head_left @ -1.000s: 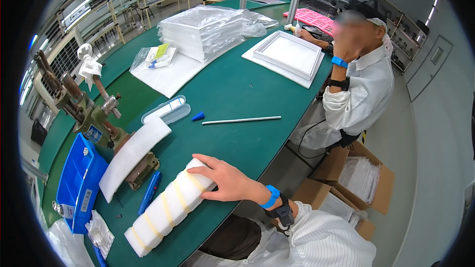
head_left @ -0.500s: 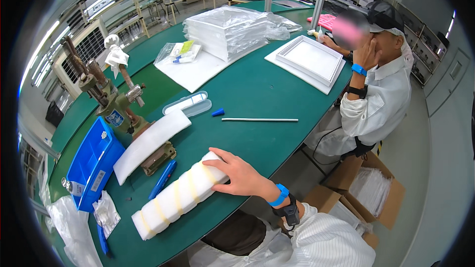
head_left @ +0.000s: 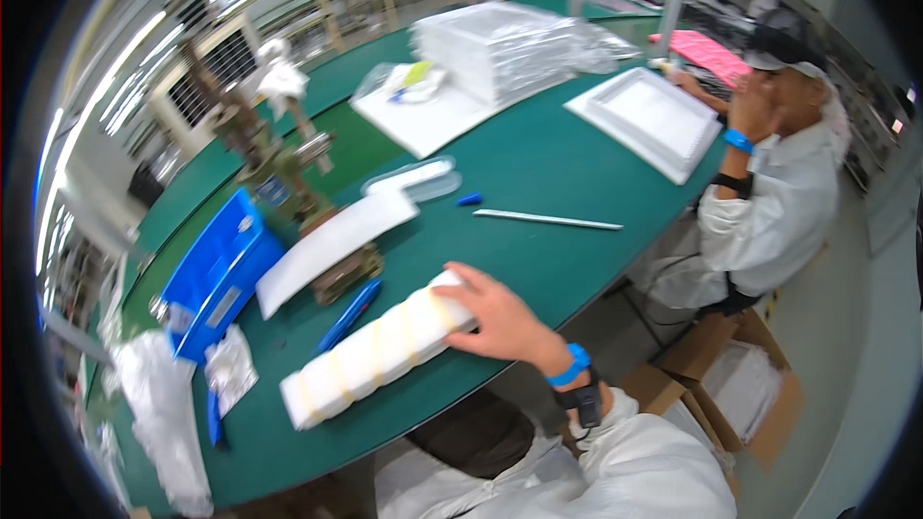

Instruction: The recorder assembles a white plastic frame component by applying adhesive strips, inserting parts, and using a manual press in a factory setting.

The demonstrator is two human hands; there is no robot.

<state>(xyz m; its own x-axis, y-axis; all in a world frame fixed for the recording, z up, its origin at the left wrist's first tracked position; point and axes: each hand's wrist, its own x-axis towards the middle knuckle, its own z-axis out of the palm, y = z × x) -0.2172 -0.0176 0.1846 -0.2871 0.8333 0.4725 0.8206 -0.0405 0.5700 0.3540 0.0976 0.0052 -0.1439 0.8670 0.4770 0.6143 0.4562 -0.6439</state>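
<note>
My right hand [head_left: 505, 317] lies over the far right end of a long white foam bundle [head_left: 375, 351] ringed by several yellowish bands. Its fingers are on the far side and its thumb on the near side, gripping the bundle, which lies on the green table [head_left: 538, 269]. A blue pen-like tool [head_left: 348, 315] lies alongside the bundle's far edge. Behind that, a curved white foam sheet [head_left: 332, 255] leans across the base of a bench press [head_left: 274, 183]. My left hand is out of the picture.
Left stand a blue bin [head_left: 216, 274], a crumpled silvery wrapper [head_left: 231, 370] and plastic film [head_left: 163, 423]. Further off lie a white rod [head_left: 548, 220], a blue cap [head_left: 469, 199], a clear case [head_left: 437, 173] and wrapped trays [head_left: 490, 48]. A co-worker [head_left: 779, 202] sits right, beside open cartons [head_left: 760, 384].
The whole view has shifted, so the table and its things sit further right and mostly higher. My right hand keeps its grip on the foam bundle's end.
</note>
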